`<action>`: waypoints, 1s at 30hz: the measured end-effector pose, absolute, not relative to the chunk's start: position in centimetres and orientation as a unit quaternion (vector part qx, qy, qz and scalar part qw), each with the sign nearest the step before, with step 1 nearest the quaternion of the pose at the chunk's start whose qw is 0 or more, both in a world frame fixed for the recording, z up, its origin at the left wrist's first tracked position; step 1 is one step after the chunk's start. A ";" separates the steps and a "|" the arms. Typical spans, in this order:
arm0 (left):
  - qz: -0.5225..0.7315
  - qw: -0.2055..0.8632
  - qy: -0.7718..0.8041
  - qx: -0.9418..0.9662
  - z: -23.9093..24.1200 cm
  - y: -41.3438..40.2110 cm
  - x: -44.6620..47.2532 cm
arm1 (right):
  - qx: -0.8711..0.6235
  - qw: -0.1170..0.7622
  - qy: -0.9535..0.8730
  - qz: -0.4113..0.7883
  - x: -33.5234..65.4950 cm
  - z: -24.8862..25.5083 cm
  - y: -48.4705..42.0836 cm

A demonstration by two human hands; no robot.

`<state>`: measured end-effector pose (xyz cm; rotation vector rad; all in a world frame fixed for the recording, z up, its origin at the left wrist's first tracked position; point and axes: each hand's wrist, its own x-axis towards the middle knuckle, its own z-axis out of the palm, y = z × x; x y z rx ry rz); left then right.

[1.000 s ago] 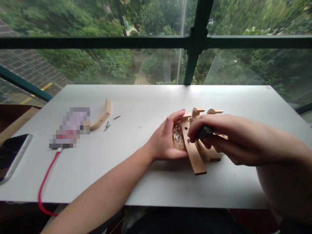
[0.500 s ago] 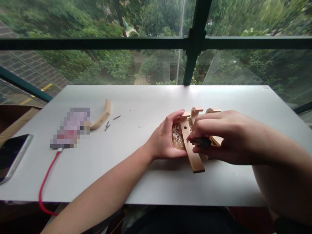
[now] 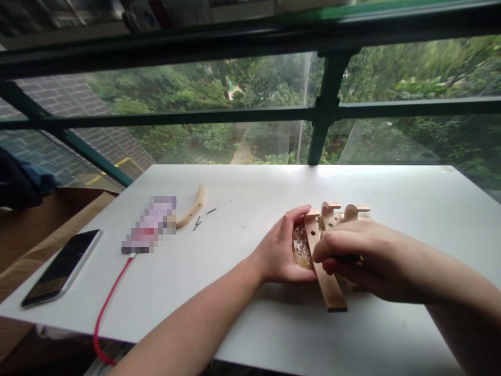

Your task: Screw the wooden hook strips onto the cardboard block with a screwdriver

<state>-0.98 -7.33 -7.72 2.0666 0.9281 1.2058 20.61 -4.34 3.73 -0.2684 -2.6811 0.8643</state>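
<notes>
My left hand (image 3: 276, 253) is wrapped around the left end of a shiny brown block (image 3: 300, 246), with fingers at its far edge and thumb at the near one. Across this block lies a pale wooden hook piece (image 3: 332, 295) with a drilled hole; its near end sticks out past the block. Two more curved wooden hooks (image 3: 331, 210) stand beside it, to the right. Over the wooden pieces, my right hand (image 3: 368, 256) is closed around a small dark tool (image 3: 348, 258). Fingers hide most of the tool and its tip.
A loose wooden hook piece (image 3: 191, 213) with holes lies left on the white table (image 3: 250, 324), with several dark screws (image 3: 197, 223) nearby. Farther left are a pixelated phone (image 3: 151, 224) on a red cable (image 3: 102, 303), a black phone (image 3: 62, 269) and a cardboard box (image 3: 78, 214).
The view has tilted up and shifted left, so everything sits lower and further right. My right hand has turned over the tool, hiding more of it. My left hand keeps its hold.
</notes>
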 end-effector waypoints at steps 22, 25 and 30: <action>0.454 0.283 0.362 0.763 -7.7 -7.4 -0.9 | -0.181 0.194 -0.944 0.198 20.4 3.2 -3.9; 0.454 0.286 0.358 0.764 -7.7 -7.3 -0.9 | -0.126 0.223 -0.935 0.247 20.3 3.2 -3.8; 0.460 0.304 0.350 0.757 -7.8 -7.2 -1.0 | -0.100 0.179 -0.926 0.316 21.4 4.5 -3.7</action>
